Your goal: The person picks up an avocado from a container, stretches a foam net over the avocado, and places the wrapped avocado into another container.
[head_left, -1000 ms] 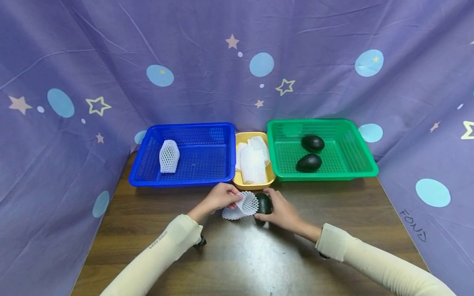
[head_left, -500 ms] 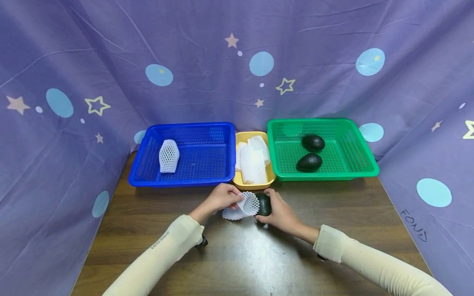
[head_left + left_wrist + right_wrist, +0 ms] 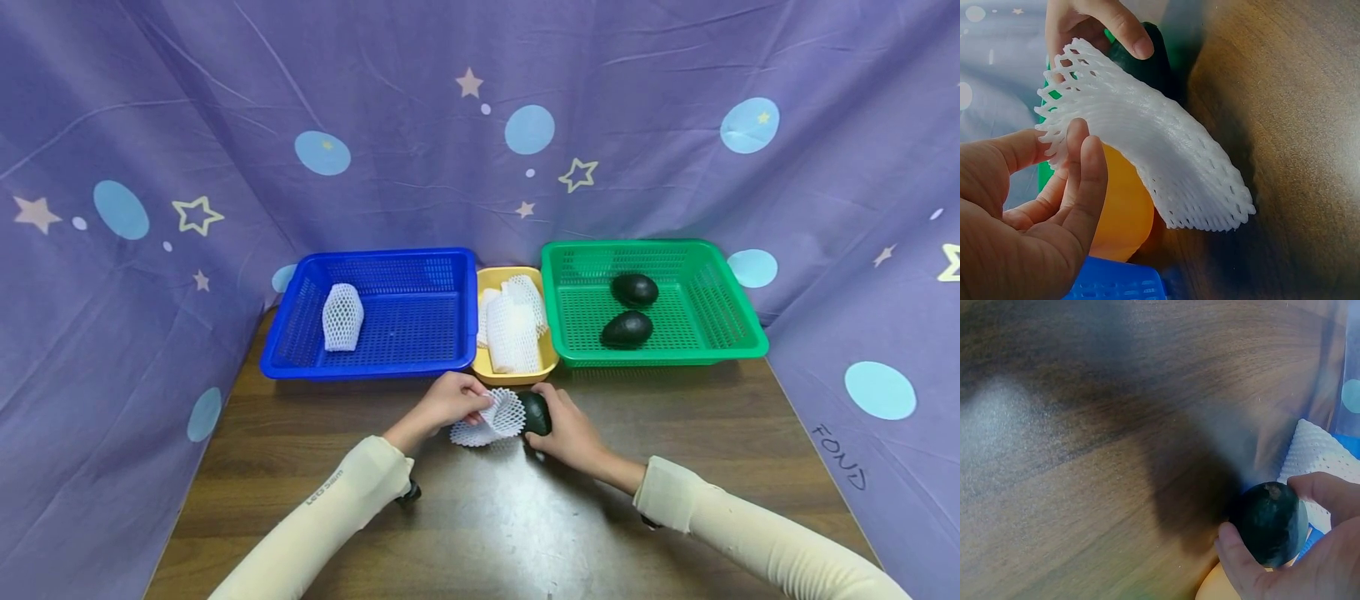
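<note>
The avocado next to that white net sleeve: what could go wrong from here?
The avocado might snag on the jagged rim of the white net sleeve, as the left hand pinches only part of that edge.

If the right hand loosened its thumb-and-finger grip, the rounded avocado could perhaps roll across the table.

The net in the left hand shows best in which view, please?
The left wrist view: there the net is large, mesh clear. The head view shows it small; the right wrist view, partly hidden by the right hand.
</note>
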Tool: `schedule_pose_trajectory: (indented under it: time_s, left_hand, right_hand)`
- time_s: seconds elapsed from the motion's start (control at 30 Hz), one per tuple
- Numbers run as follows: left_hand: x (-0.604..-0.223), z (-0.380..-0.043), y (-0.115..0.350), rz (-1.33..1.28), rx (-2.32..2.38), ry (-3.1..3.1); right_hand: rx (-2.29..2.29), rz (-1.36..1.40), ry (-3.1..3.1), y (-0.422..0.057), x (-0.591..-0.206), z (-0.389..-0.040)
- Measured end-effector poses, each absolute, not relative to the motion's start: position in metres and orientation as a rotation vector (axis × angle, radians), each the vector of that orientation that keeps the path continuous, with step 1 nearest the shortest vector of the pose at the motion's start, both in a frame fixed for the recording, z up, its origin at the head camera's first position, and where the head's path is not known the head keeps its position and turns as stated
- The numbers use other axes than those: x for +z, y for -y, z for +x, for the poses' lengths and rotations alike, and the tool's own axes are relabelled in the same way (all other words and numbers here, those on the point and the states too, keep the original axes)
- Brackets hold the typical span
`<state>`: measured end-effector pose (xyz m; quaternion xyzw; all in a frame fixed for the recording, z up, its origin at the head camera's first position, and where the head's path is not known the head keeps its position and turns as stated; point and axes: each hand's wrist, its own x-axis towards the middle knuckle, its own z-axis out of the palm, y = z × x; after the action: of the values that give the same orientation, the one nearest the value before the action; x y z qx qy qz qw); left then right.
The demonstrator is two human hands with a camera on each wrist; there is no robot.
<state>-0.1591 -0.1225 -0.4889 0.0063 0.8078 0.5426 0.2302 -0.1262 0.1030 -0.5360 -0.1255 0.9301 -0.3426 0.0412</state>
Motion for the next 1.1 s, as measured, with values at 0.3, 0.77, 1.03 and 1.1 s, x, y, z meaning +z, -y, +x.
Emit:
schedule_pose_trajectory:
  time_s: [0.3,0.77,1.03,1.1]
  left_hand:
    - [-0.490,-0.160,0.122,-0.021,1.511,-2.217]
    - [-0.492,-0.160,0.123,-0.002,1.543,-2.219]
    - [-0.494,-0.159,0.125,-0.009,1.544,-2.224]
    - [-0.494,-0.159,0.126,-0.008,1.548,-2.225]
  right_hand:
    - [-1.080,-0.401,-2.842,-0.102,-0.534,-0.126]
    - [-1.223,-0.493,-2.831,-0.106,-0.542,-0.129]
    - [-1.324,-0.494,-2.801,-0.118,-0.543,-0.130]
    - [-1.347,-0.510,-2.792,-0.123,-0.540,-0.130]
